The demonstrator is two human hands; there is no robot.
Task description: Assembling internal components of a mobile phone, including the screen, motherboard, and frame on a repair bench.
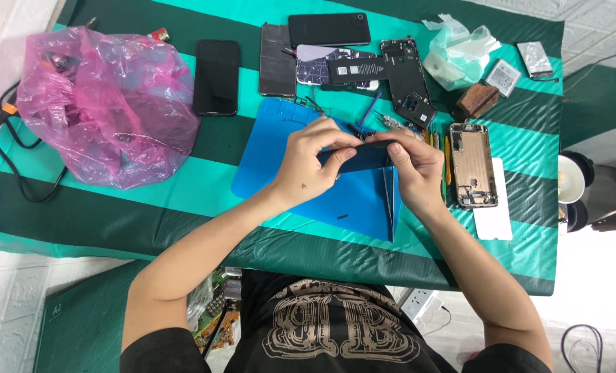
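- A dark phone (pixel 360 156) is held edge-up between both hands, just above the blue work mat (pixel 301 173) near the middle of the surface (pixel 149 207).
- The left hand (pixel 309 160) curls over the phone's left end, its fingers (pixel 330 138) pressed down on the top edge; the right hand (pixel 411 166) pinches the right end between thumb and fingertips.
- Judging by how both hands grip along one edge, the phone seems to be at the opening or closing of its case; I cannot tell whether the halves are apart yet.
- Work on other devices looks well advanced: an opened gold phone body (pixel 473 164) lies to the right with its insides bare, and a black frame (pixel 408 79) and a detached battery strip (pixel 363 69) lie beyond the mat.
- An intact black phone (pixel 217 76), a dark screen panel (pixel 278 59) and another black phone (pixel 329 30) lie untouched at the far side.
- Small tools (pixel 437 141) crowd the gap between the mat and the gold body, so the right side is tight.
- The near part of the mat below the hands is open apart from one small dark bit (pixel 342 216).
- A pink plastic bag (pixel 104 103) fills the left end, well apart from the hands; striped cloth lies free between it and the mat.
- The near edge of the surface is close to the person's body, leaving little depth toward them.
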